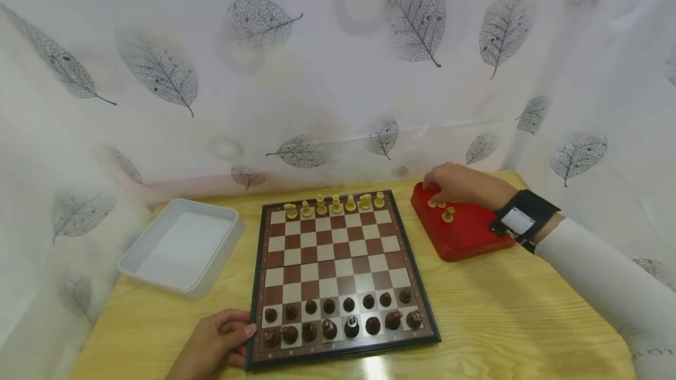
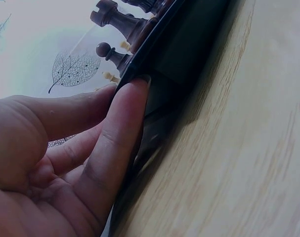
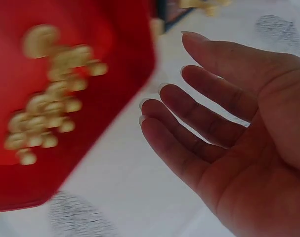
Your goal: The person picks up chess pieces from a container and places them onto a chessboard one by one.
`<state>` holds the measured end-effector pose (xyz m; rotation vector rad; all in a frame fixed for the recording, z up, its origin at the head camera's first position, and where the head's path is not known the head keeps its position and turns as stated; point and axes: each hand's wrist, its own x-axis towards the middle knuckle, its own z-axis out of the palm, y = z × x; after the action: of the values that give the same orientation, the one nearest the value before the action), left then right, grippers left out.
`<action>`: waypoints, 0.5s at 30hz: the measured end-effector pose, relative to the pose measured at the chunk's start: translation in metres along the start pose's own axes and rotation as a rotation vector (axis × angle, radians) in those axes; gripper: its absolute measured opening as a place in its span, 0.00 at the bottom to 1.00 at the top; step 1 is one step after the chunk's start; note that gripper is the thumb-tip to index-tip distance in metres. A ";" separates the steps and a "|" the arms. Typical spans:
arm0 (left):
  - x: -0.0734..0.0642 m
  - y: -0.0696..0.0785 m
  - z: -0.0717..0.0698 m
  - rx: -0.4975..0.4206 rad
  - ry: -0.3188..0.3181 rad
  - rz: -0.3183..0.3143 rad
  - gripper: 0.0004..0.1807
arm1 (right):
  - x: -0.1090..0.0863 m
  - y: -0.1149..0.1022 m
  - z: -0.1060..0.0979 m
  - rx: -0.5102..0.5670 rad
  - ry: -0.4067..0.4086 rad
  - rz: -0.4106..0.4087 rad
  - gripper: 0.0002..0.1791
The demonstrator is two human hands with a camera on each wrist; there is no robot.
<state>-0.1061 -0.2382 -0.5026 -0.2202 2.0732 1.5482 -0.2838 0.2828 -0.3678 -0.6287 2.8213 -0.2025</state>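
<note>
A chessboard (image 1: 338, 268) lies on the table with dark pieces (image 1: 328, 328) in two rows along the near side and several cream pieces (image 1: 335, 204) along the far edge. My left hand (image 1: 219, 339) pinches the board's near left edge between thumb and fingers; the left wrist view shows the thumb and fingers (image 2: 117, 118) at its black side. At the right, my right hand (image 1: 456, 183) hovers at the far end of a red tray (image 1: 465, 245). Its fingers (image 3: 194, 118) are loosely bent with nothing between them. Cream chess pieces (image 3: 51, 108) lie grouped in the tray.
To the left of the board stands a white plastic bin (image 1: 179, 245) with nothing seen inside. A pale curtain with leaf prints (image 1: 338, 75) hangs behind the wooden table (image 1: 491, 321). The right wrist wears a black strap (image 1: 528, 219).
</note>
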 end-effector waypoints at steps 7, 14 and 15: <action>-0.004 -0.001 0.005 -0.012 -0.004 0.010 0.31 | -0.011 0.027 0.022 -0.037 -0.046 -0.009 0.16; -0.008 0.000 0.008 -0.026 0.014 -0.003 0.32 | -0.010 0.040 0.036 0.042 -0.066 0.039 0.19; -0.009 0.001 0.008 -0.025 0.015 -0.002 0.33 | -0.010 0.041 0.038 0.051 -0.068 0.038 0.19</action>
<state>-0.0965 -0.2320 -0.4989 -0.2433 2.0650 1.5765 -0.2810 0.3211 -0.4099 -0.5590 2.7511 -0.2402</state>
